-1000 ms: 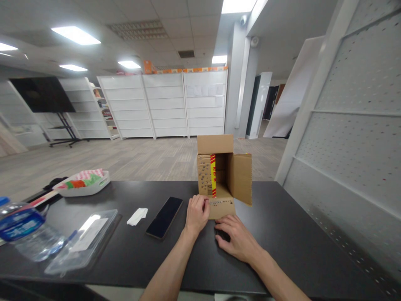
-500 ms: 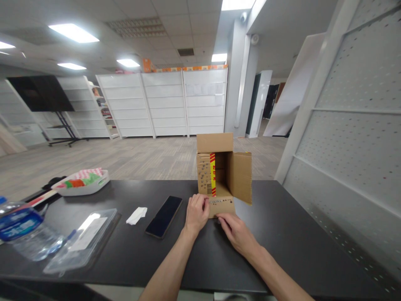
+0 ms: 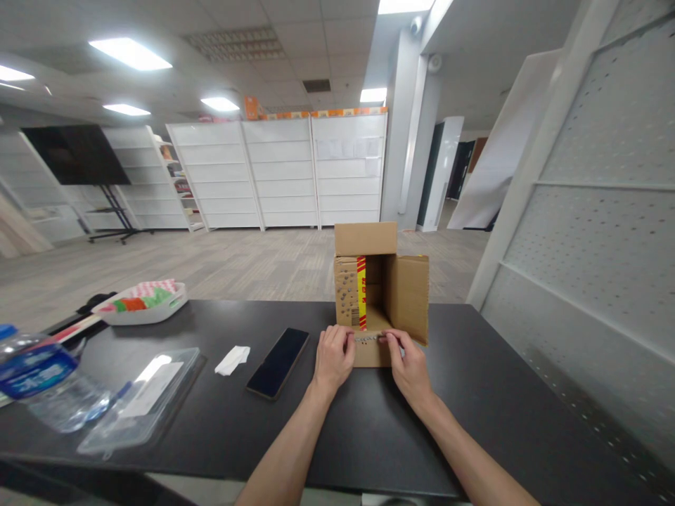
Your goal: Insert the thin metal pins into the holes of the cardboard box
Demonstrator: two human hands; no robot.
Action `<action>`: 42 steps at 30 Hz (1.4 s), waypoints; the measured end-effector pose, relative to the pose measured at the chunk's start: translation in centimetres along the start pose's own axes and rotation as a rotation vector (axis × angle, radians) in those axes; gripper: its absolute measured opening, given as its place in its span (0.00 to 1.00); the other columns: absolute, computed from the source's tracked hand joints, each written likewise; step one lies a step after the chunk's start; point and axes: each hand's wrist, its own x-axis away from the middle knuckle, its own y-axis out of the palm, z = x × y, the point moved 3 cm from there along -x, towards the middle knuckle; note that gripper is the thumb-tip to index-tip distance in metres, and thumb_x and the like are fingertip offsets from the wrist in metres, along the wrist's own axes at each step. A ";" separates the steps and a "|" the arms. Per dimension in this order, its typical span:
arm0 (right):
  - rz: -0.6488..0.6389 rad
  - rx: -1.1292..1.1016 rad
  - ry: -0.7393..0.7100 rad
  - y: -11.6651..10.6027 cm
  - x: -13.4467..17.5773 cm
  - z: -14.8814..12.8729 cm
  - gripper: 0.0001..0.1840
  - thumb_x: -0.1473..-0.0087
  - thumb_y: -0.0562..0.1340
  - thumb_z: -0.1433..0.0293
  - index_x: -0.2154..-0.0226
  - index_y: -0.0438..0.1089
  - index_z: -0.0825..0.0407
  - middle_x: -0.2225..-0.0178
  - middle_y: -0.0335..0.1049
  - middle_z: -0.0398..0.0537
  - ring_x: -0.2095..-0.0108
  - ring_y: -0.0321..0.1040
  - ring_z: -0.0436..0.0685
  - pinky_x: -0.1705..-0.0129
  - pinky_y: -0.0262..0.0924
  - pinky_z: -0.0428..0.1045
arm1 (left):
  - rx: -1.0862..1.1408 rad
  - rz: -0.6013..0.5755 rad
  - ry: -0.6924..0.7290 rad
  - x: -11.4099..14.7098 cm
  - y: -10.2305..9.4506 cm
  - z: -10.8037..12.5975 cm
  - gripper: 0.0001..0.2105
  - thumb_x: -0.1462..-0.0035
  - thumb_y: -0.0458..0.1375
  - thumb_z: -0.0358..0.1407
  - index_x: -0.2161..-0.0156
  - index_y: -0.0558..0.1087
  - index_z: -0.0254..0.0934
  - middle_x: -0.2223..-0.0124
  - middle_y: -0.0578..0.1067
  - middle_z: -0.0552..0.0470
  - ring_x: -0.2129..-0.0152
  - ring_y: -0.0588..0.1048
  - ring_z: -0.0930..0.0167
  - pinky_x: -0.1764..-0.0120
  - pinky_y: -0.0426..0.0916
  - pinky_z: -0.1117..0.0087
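Observation:
A cardboard box (image 3: 373, 360) lies on the table with its open side toward me and its flaps spread. Across the lower front flap runs a row of small silvery bits (image 3: 368, 339), too small to name. My left hand (image 3: 334, 357) is curled at the left end of this row, fingertips closed against the flap. At the right end, my right hand (image 3: 409, 362) has thumb and fingers pinched together; what they hold, if anything, is too small to make out. Small grey spots dot the left flap (image 3: 346, 292), beside a yellow and red tape strip (image 3: 361, 295).
Left of my hands are a phone (image 3: 278, 363), a white tissue (image 3: 233, 360), a clear plastic case (image 3: 142, 400) and a water bottle (image 3: 50, 379). A white basket (image 3: 150, 315) stands at the back left. A perforated white panel (image 3: 601, 232) rises along the right.
My right hand has moved up from the flap's lower right corner to the right end of the silvery row. My left hand stays at the left end.

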 end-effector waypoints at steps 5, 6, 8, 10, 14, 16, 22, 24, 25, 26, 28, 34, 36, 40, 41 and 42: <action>-0.012 -0.001 0.000 0.2 0.1 0.5 0.16 0.38 0.49 0.61 0.61 0.67 0.52 0.65 0.73 0.51 0.63 0.70 0.57 0.58 0.63 0.52 | 0.009 -0.009 -0.018 0.0 0.1 -0.1 0.07 0.41 0.48 0.32 0.66 0.69 0.37 0.68 0.72 0.49 0.69 0.68 0.69 0.65 0.58 0.67; -0.020 0.005 -0.002 0.3 0.0 0.5 0.16 0.38 0.50 0.61 0.61 0.67 0.52 0.65 0.73 0.51 0.63 0.70 0.57 0.58 0.63 0.52 | 0.009 -0.009 -0.019 0.0 0.1 -0.1 0.07 0.41 0.48 0.32 0.66 0.69 0.37 0.68 0.72 0.50 0.69 0.68 0.69 0.65 0.58 0.67; -0.028 0.026 -0.009 0.3 -0.1 0.5 0.16 0.38 0.50 0.61 0.61 0.67 0.52 0.65 0.72 0.51 0.64 0.70 0.57 0.58 0.63 0.53 | 0.008 -0.007 -0.018 0.0 0.2 -0.2 0.07 0.41 0.48 0.32 0.66 0.69 0.37 0.68 0.72 0.50 0.68 0.68 0.69 0.65 0.57 0.67; -0.033 0.053 -0.028 0.3 -0.2 0.4 0.16 0.38 0.50 0.61 0.62 0.68 0.52 0.65 0.72 0.51 0.64 0.69 0.57 0.59 0.63 0.53 | 0.005 -0.003 -0.014 0.0 0.1 -0.1 0.07 0.41 0.48 0.32 0.65 0.69 0.37 0.68 0.72 0.50 0.68 0.68 0.69 0.66 0.58 0.67; -0.066 0.105 -0.089 0.2 -0.6 0.3 0.15 0.37 0.49 0.63 0.62 0.68 0.52 0.65 0.69 0.52 0.63 0.67 0.57 0.59 0.62 0.53 | -0.003 0.010 -0.012 -0.1 0.1 -0.1 0.07 0.41 0.49 0.32 0.66 0.69 0.37 0.69 0.72 0.50 0.69 0.68 0.70 0.66 0.58 0.68; -0.086 0.129 -0.103 0.2 -0.7 0.3 0.15 0.37 0.49 0.63 0.62 0.68 0.52 0.65 0.68 0.51 0.63 0.66 0.57 0.60 0.61 0.53 | -0.005 0.018 -0.015 -0.1 0.1 -0.2 0.06 0.41 0.49 0.31 0.66 0.69 0.37 0.69 0.72 0.51 0.69 0.68 0.70 0.66 0.58 0.68; -0.145 0.190 -0.114 0.7 -0.9 0.6 0.13 0.38 0.51 0.64 0.64 0.68 0.51 0.66 0.67 0.50 0.63 0.65 0.57 0.59 0.61 0.52 | 0.017 0.048 -0.068 -0.1 0.1 -0.5 0.06 0.41 0.49 0.31 0.66 0.68 0.38 0.69 0.72 0.51 0.69 0.68 0.70 0.65 0.58 0.68; -0.156 0.206 -0.109 0.8 -0.9 0.6 0.13 0.38 0.51 0.65 0.64 0.68 0.51 0.67 0.67 0.50 0.64 0.65 0.57 0.59 0.61 0.52 | 0.027 0.064 -0.092 -0.1 0.0 -0.7 0.06 0.41 0.49 0.31 0.66 0.69 0.37 0.69 0.72 0.51 0.69 0.68 0.70 0.65 0.58 0.68; -0.159 0.214 -0.108 0.9 -0.9 0.5 0.13 0.38 0.51 0.65 0.64 0.69 0.51 0.67 0.66 0.50 0.64 0.65 0.57 0.59 0.61 0.52 | 0.031 0.072 -0.102 -0.1 0.0 -0.7 0.07 0.41 0.49 0.31 0.66 0.69 0.37 0.69 0.72 0.51 0.69 0.69 0.70 0.65 0.59 0.68; -0.161 0.219 -0.109 0.9 -0.9 0.4 0.13 0.38 0.51 0.65 0.64 0.69 0.51 0.67 0.66 0.50 0.64 0.66 0.57 0.59 0.61 0.51 | 0.034 0.081 -0.111 -0.1 0.0 -0.8 0.07 0.41 0.49 0.31 0.66 0.69 0.37 0.69 0.72 0.51 0.69 0.69 0.70 0.65 0.59 0.68; -0.159 0.226 -0.117 1.0 -0.9 0.2 0.13 0.39 0.51 0.65 0.65 0.69 0.51 0.67 0.66 0.50 0.64 0.66 0.56 0.59 0.61 0.52 | 0.044 0.092 -0.130 -0.1 0.0 -1.0 0.08 0.41 0.48 0.31 0.66 0.69 0.37 0.68 0.73 0.51 0.69 0.69 0.70 0.64 0.59 0.68; -0.112 0.170 -0.129 2.3 -1.2 -1.6 0.10 0.40 0.52 0.67 0.65 0.68 0.51 0.67 0.67 0.50 0.65 0.65 0.57 0.61 0.62 0.52 | 0.091 0.073 -0.162 0.0 0.3 -1.4 0.10 0.39 0.45 0.30 0.64 0.68 0.37 0.64 0.74 0.50 0.65 0.70 0.69 0.62 0.60 0.67; -0.104 0.139 -0.136 3.1 -1.2 -2.4 0.09 0.40 0.53 0.68 0.64 0.67 0.51 0.68 0.67 0.49 0.64 0.65 0.57 0.61 0.62 0.53 | 0.086 0.059 -0.139 0.0 0.3 -1.3 0.10 0.39 0.45 0.30 0.64 0.69 0.37 0.64 0.73 0.50 0.65 0.70 0.69 0.62 0.60 0.67; -0.113 0.017 -0.165 4.2 -0.6 -3.8 0.10 0.39 0.51 0.69 0.63 0.66 0.51 0.64 0.67 0.51 0.61 0.65 0.57 0.56 0.62 0.54 | 0.080 0.033 -0.078 0.1 0.1 -0.8 0.10 0.39 0.45 0.31 0.63 0.69 0.37 0.64 0.73 0.50 0.65 0.69 0.69 0.62 0.60 0.67; -0.125 -0.014 -0.181 4.4 -0.4 -4.0 0.11 0.38 0.50 0.70 0.59 0.66 0.51 0.61 0.67 0.52 0.58 0.64 0.57 0.54 0.62 0.55 | 0.082 0.029 -0.064 0.1 0.0 -0.7 0.10 0.38 0.45 0.32 0.63 0.69 0.36 0.64 0.73 0.49 0.65 0.69 0.69 0.62 0.60 0.67; -0.136 -0.041 -0.195 4.5 -0.3 -4.2 0.13 0.38 0.49 0.70 0.55 0.64 0.51 0.57 0.66 0.52 0.55 0.63 0.57 0.51 0.61 0.56 | 0.086 0.026 -0.051 0.1 -0.1 -0.6 0.10 0.38 0.44 0.32 0.62 0.69 0.36 0.63 0.73 0.49 0.65 0.69 0.69 0.62 0.60 0.66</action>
